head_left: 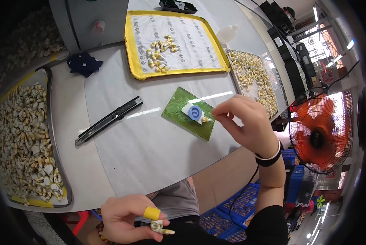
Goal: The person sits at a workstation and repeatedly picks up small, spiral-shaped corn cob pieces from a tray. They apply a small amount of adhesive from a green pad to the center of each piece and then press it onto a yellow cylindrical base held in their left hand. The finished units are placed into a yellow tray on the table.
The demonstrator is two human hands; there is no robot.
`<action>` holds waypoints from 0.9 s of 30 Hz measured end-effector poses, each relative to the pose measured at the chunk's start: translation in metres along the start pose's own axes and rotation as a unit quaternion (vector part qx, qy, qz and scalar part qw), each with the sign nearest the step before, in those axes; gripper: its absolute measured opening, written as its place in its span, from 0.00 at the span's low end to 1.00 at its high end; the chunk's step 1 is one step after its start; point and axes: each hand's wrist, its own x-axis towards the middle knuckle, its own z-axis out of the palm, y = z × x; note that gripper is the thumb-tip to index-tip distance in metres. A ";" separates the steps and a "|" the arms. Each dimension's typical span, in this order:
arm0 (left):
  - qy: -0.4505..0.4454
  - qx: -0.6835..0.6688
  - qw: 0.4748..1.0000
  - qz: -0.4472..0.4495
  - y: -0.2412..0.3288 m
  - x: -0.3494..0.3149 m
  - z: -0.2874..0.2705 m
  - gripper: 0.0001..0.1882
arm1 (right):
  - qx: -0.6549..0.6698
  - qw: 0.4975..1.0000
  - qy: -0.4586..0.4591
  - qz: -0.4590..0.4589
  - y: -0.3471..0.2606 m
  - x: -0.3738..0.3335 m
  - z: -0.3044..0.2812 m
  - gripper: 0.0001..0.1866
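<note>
Workpiece: sm. white/yellow pc. (205,119), at R end of block, on plate; contact w/ block uncertain.
Block: white w/ blue round mark (194,112); lies approx. mid-plate.
Plate: green, rect. (172,109); flat on table, set askew.
R hand: (248,122) thumb + index tips drawn close together, just beside workpiece; cannot tell if they pinch it.
L hand: (127,220) thumb + fingers pinch a few white/yellow pcs. (156,225) nr. table's front edge; yellow wrap (152,212) on one finger.
Step in hand: appears to be placing or adj. of single pc. at block; L hand prob. holds supply.
Next move: likely calls for fine fingertip control, R hand, w/o shifting block; L grip to stay light but secure.
Cutter: black (109,121), L of plate, unheld.
Trays: yellow-rimmed tray (179,75) beyond plate, w/ pcs. grouped L of ctr.; R tray (252,90) and L tray (61,163) bear many more.
</note>
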 end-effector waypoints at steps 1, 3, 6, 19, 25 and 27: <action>-0.003 -0.003 1.000 0.001 0.000 0.001 0.001 0.21 | -0.005 1.000 0.002 -0.021 0.001 0.002 0.002 0.06; -0.008 -0.007 1.000 0.004 0.000 0.001 0.001 0.21 | -0.015 0.998 0.006 -0.064 0.007 0.007 0.006 0.07; -0.002 -0.009 1.000 0.004 -0.001 0.000 0.000 0.20 | 0.016 0.998 -0.019 -0.050 0.013 0.010 0.012 0.05; 0.017 0.202 0.974 0.097 0.001 0.003 -0.010 0.18 | 0.130 0.988 0.085 -0.006 -0.030 0.000 0.013 0.10; -0.094 0.156 0.980 0.078 -0.008 0.005 -0.016 0.20 | 0.401 0.907 0.078 -0.104 -0.078 -0.023 0.035 0.11; -0.052 0.208 0.970 0.111 -0.004 0.006 -0.010 0.20 | 0.390 0.914 0.064 -0.097 -0.083 -0.032 0.037 0.10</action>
